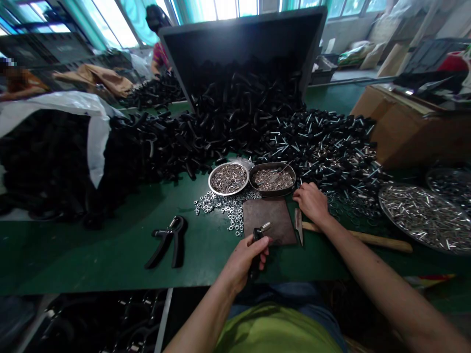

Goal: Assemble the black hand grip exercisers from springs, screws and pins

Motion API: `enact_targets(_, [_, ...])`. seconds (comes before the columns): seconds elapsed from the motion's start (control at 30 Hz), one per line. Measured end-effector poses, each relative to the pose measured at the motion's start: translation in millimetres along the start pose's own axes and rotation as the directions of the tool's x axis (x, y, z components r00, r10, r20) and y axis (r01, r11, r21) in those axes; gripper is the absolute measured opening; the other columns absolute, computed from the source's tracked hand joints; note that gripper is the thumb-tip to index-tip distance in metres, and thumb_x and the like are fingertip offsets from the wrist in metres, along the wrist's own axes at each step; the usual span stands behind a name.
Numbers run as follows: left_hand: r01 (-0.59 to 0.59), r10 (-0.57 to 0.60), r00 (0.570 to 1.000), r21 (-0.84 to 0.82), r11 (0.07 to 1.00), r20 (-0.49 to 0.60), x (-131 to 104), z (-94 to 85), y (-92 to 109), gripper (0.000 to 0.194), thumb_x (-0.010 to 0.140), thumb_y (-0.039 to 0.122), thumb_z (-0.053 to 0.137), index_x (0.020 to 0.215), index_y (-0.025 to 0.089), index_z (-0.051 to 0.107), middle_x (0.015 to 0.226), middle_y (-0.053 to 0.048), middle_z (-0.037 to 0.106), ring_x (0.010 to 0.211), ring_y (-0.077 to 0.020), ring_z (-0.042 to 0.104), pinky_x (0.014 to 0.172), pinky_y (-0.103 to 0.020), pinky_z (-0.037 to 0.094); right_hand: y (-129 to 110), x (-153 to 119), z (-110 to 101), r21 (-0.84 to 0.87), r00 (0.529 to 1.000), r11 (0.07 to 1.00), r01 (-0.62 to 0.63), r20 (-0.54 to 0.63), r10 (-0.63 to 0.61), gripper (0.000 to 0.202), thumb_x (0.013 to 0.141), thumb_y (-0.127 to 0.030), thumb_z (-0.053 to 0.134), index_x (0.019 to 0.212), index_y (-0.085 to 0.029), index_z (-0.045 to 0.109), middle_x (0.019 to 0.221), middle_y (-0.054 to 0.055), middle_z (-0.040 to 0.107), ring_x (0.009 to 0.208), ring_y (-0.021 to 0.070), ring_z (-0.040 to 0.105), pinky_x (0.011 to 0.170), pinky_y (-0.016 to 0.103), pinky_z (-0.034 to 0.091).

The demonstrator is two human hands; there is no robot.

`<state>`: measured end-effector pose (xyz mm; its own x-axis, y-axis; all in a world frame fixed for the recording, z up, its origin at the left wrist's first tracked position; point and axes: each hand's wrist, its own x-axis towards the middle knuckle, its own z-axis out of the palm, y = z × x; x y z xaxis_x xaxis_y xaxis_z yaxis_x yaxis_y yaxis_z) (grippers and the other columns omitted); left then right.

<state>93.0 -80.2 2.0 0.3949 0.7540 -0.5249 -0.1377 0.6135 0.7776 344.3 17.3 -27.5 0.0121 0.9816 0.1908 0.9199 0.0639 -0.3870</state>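
Note:
My left hand [247, 257] is closed round a black handle [254, 272] with a metal spring [266, 226] at its upper end, over the near edge of a brown square plate [268, 215]. Just right of the oval tin of small metal parts [274, 187], my right hand [311, 200] has its fingers bent together near the pile; whatever they hold, if anything, is too small to make out. A hammer [368, 239] lies below my right forearm, its head beside the plate. To the left rests an assembled black hand grip [175, 242] with a spring.
A round bowl of metal parts [228, 179] stands behind scattered nuts [235, 215]. Black handles [206, 132] spill from a large grey bin [243, 44]. At right are a tray of metal pins [430, 215] and a cardboard box [412, 127]. Other people sit behind, at left.

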Motion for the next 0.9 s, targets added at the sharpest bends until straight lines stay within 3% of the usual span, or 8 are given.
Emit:
enact_targets(0.13, [0.032, -0.031, 0.999, -0.131, 0.991, 0.014, 8.4, -1.7, 1.1, 0.052, 0.072, 0.063, 0.058, 0.088, 0.014, 0.056, 0.06, 0.004, 0.041, 0.048, -0.0045, 0.034, 0.042, -0.015, 0.026, -32.1, -18.3, -10.1, 0.298, 0.995, 0.954, 0.046, 0.072, -0.071, 0.013, 0.084, -0.027, 0.048, 0.081, -0.02, 0.058, 0.089, 0.007, 0.06, 0.091, 0.0211, 0.051, 0.077, 0.034, 0.041])
enact_targets(0.23, [0.127, -0.113, 0.991, -0.268, 0.955, 0.065, 15.4, 3.8, 2.7, 0.061, 0.07, 0.074, 0.047, 0.086, 0.015, 0.053, 0.061, 0.004, 0.04, 0.046, -0.0037, 0.03, 0.041, -0.013, 0.021, -71.6, -46.0, -22.1, 0.656, 0.965, 0.753, -0.048, 0.225, -0.135, 0.017, 0.089, -0.034, 0.04, 0.089, -0.021, 0.05, 0.078, 0.001, 0.059, 0.075, 0.0152, 0.056, 0.069, 0.028, 0.043])
enact_targets(0.4, [0.162, -0.135, 0.985, -0.292, 0.943, 0.108, 19.8, 18.9, 7.5, 0.061, 0.07, 0.076, 0.044, 0.081, 0.016, 0.051, 0.061, 0.004, 0.041, 0.046, -0.0041, 0.031, 0.04, -0.013, 0.022, -112.5, -70.6, -26.1, 0.614, 0.944, 0.778, -0.133, 0.318, -0.089, 0.009, 0.088, -0.03, 0.043, 0.087, -0.023, 0.048, 0.061, -0.003, 0.058, 0.06, 0.0149, 0.057, 0.06, 0.026, 0.04])
enact_targets(0.53, [0.087, -0.078, 0.996, -0.198, 0.976, 0.054, 18.0, 22.9, 0.2, 0.058, 0.072, 0.073, 0.045, 0.079, 0.016, 0.05, 0.063, 0.003, 0.041, 0.048, -0.0045, 0.032, 0.041, -0.014, 0.022, -112.8, -72.3, -23.6, 0.495, 0.954, 0.865, -0.077, 0.289, -0.08, 0.012, 0.086, -0.027, 0.044, 0.092, -0.023, 0.054, 0.06, -0.002, 0.061, 0.064, 0.017, 0.06, 0.061, 0.027, 0.038])
enact_targets(0.67, [-0.071, 0.074, 0.996, 0.057, 0.996, -0.051, 14.6, 19.3, -7.5, 0.048, 0.073, 0.065, 0.054, 0.081, 0.018, 0.049, 0.06, 0.006, 0.039, 0.048, -0.0055, 0.034, 0.042, -0.015, 0.026, -107.8, -78.1, -22.1, 0.605, 0.946, 0.793, -0.072, 0.292, -0.138, 0.015, 0.087, -0.023, 0.041, 0.087, -0.022, 0.056, 0.065, -0.002, 0.06, 0.06, 0.013, 0.056, 0.056, 0.024, 0.037])
enact_targets(0.77, [-0.033, 0.031, 0.999, 0.083, 0.996, 0.034, 11.0, 15.3, -6.3, 0.043, 0.074, 0.059, 0.058, 0.083, 0.018, 0.048, 0.057, 0.008, 0.033, 0.045, -0.0041, 0.029, 0.04, -0.015, 0.021, -93.1, -69.8, -23.1, 0.64, 0.908, 0.766, -0.067, 0.356, -0.218, 0.02, 0.09, -0.028, 0.039, 0.085, -0.021, 0.057, 0.058, -0.004, 0.054, 0.053, 0.0111, 0.052, 0.052, 0.022, 0.036])
enact_targets(0.83, [0.048, -0.048, 0.994, 0.003, 0.999, 0.095, 9.1, 12.4, -5.3, 0.042, 0.075, 0.056, 0.059, 0.084, 0.018, 0.047, 0.059, 0.008, 0.032, 0.044, -0.0027, 0.025, 0.04, -0.014, 0.016, -72.1, -52.0, -25.6, 0.487, 0.934, 0.873, 0.012, 0.308, -0.184, 0.024, 0.091, -0.03, 0.039, 0.085, -0.02, 0.06, 0.064, -0.001, 0.058, 0.06, 0.0126, 0.054, 0.056, 0.023, 0.039])
enact_targets(0.9, [0.111, -0.101, 0.99, -0.098, 0.989, 0.103, 8.4, 9.1, -6.1, 0.042, 0.075, 0.055, 0.06, 0.085, 0.017, 0.047, 0.059, 0.008, 0.033, 0.044, -0.0017, 0.023, 0.04, -0.013, 0.013, -44.4, -28.1, -28.3, 0.137, 0.982, 0.988, 0.077, 0.158, -0.098, 0.019, 0.089, -0.025, 0.044, 0.092, -0.02, 0.062, 0.089, 0.005, 0.064, 0.081, 0.0173, 0.057, 0.066, 0.027, 0.041])
